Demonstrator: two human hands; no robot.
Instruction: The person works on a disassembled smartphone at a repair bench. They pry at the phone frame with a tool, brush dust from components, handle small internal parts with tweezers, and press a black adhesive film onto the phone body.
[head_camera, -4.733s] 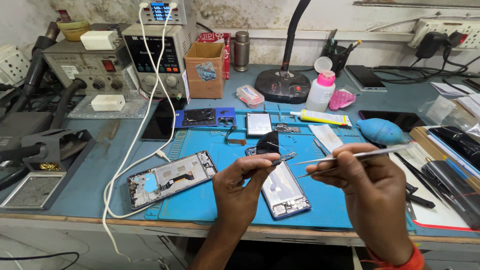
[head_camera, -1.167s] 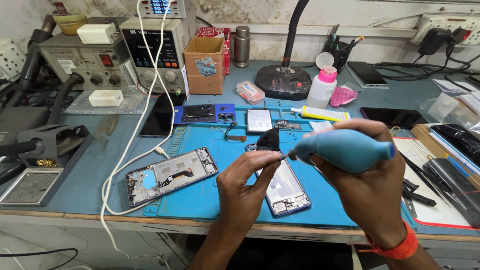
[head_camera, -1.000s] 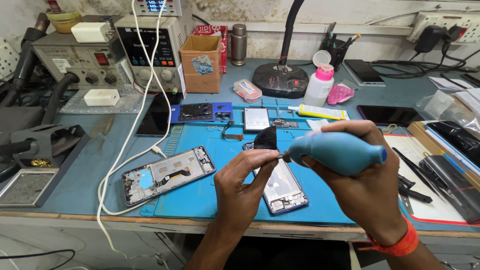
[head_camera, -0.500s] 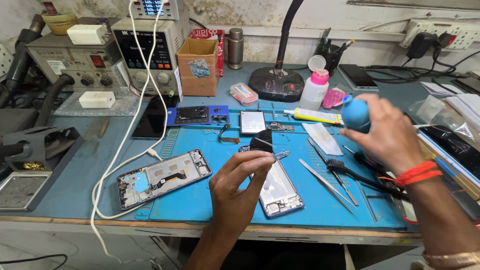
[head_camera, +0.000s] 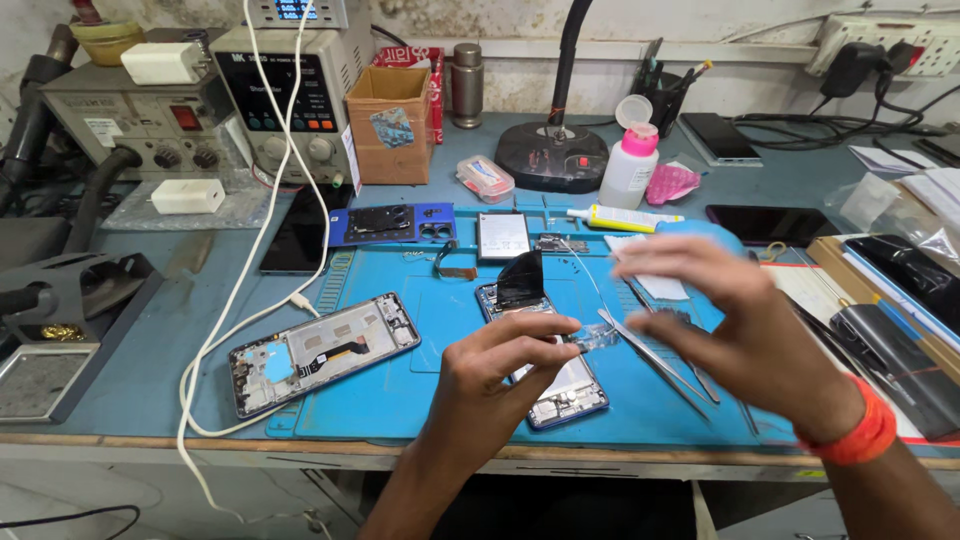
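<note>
Your bench is a cluttered blue repair mat (head_camera: 400, 390) on a worktop, with tools at the back.

Nearest you, your left hand (head_camera: 490, 375) reaches in from six o'clock, wrist low, thumb and forefinger pinched shut on a small clear part (head_camera: 592, 340) held just above the open phone (head_camera: 545, 350). That phone lies on the mat under your fingers, its long axis running roughly from eleven to five o'clock, with a black flap (head_camera: 522, 280) standing up at its far end.

Your right hand (head_camera: 740, 320) hovers at three o'clock of the phone, fingers spread and slack, gripping nothing; it is blurred. The tweezers (head_camera: 655, 362) lie on the mat between the two hands, just beneath the right palm, points toward the phone, so the right hand is the nearer one to them. The clear part sits at nine o'clock of your right fingertips, close by.

At nine o'clock of the phone lies a second frame (head_camera: 320, 350), well apart, with a white cable (head_camera: 250, 300) curling past it.

Farther off at twelve o'clock stand a bottle (head_camera: 630, 165), a lamp base (head_camera: 550, 155) and a cardboard box (head_camera: 388, 125).
</note>
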